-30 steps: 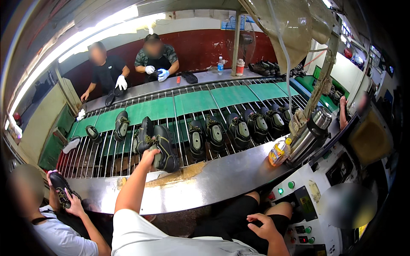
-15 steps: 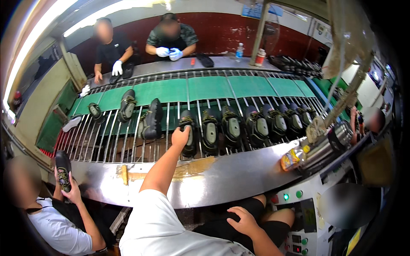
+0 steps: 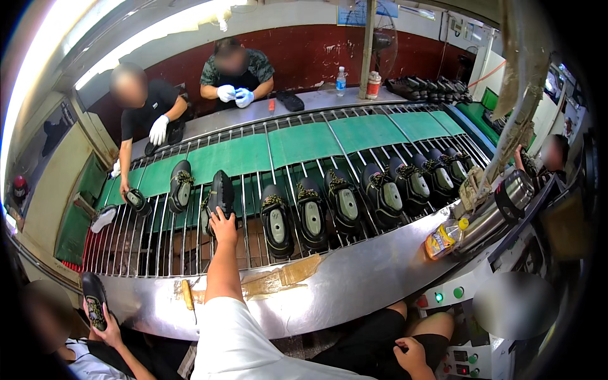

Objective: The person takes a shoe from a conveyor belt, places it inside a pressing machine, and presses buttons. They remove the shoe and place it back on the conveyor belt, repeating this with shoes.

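Observation:
My left hand (image 3: 223,225) reaches over the slatted conveyor (image 3: 253,244) with its fingers spread. Its fingertips touch the near end of a black shoe (image 3: 221,190), which overlaps another shoe (image 3: 206,218) with green-patterned laces. To the right, a black shoe with a grey insole (image 3: 277,221) lies toe-near, beside several similar shoes in a row. Low at the right, my right hand (image 3: 411,356) rests by my thigh with its fingers curled in. Nothing shows in it.
A steel ledge (image 3: 354,278) borders the conveyor, with a yellow-handled tool (image 3: 187,295), a drink bottle (image 3: 445,239) and a steel flask (image 3: 497,212) on it. Across, a gloved person's bare hand holds a shoe (image 3: 136,201). At left, another person holds a shoe (image 3: 95,301).
My left hand has left the grey-insoled shoe and moved left to the tilted pair. My right hand's fingers have curled in. The far-left co-worker has reached a shoe on the conveyor.

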### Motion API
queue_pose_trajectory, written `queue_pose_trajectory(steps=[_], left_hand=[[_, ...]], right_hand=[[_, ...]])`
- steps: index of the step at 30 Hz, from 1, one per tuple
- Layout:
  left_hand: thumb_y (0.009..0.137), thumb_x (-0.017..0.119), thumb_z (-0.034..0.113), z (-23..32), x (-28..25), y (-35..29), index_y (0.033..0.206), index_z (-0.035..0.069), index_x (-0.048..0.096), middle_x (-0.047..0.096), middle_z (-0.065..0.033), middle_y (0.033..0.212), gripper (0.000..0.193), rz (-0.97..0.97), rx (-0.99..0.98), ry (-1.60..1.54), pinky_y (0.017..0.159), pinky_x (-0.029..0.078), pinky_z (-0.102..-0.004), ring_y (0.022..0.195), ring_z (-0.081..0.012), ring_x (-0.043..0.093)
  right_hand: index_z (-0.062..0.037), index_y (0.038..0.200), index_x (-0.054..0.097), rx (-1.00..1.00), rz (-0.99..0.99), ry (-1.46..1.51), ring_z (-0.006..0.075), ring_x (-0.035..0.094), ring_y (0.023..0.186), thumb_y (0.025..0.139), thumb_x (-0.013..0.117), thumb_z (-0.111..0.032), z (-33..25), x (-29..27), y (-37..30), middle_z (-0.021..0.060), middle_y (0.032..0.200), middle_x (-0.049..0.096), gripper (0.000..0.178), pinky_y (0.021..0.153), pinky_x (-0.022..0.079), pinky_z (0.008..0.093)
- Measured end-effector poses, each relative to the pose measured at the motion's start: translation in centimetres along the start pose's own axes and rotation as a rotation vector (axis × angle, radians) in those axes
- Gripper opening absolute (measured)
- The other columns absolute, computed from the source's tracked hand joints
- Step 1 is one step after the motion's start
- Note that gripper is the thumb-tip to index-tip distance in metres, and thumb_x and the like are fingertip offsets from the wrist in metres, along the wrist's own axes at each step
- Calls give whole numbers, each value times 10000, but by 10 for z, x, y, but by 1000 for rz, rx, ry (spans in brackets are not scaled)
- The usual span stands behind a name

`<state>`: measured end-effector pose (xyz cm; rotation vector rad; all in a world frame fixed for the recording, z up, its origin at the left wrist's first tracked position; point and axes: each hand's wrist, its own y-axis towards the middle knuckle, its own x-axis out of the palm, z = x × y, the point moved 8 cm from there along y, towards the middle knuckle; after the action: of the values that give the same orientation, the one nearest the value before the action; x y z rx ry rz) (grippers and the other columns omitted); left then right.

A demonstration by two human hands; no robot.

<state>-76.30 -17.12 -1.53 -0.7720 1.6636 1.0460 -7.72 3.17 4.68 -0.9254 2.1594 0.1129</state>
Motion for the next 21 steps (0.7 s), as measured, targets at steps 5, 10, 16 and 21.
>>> queue_pose_trajectory(steps=[5,10,16,21], left_hand=[[568,790,281,-7,-80,25,1116,178,675,466,-267,1336,569,-76,-141,-467,925,473,-416,1126,-402,545],[795,732,260,-105,-117,-36,1050,-67,653,667,-75,911,423,38,-545,-1682,734,511,-269,756,-148,619],[916,449,492,-110,-158,-269,1368,64,422,499,-127,1357,622,136,-497,-2464,1065,375,-433,1241,-290,487],[867,436,616,-35,-183,-356,1311,91,510,562,-129,1287,692,57,-1061,-2443,1022,412,-474,1173,-326,535]], right_hand=[[8,906,662,11,10,54,234,670,772,750,696,-122,2,9,-16,139,839,672,205,709,528,311],[-12,926,664,-44,-65,204,196,666,781,768,690,-88,-28,22,-7,119,857,670,177,704,524,289],[-18,992,640,177,-217,838,236,651,815,813,633,-152,-22,46,-7,105,899,670,225,755,522,330],[-92,1152,575,470,-551,1675,264,605,962,899,506,-447,-98,110,36,109,1044,630,442,832,501,388]])
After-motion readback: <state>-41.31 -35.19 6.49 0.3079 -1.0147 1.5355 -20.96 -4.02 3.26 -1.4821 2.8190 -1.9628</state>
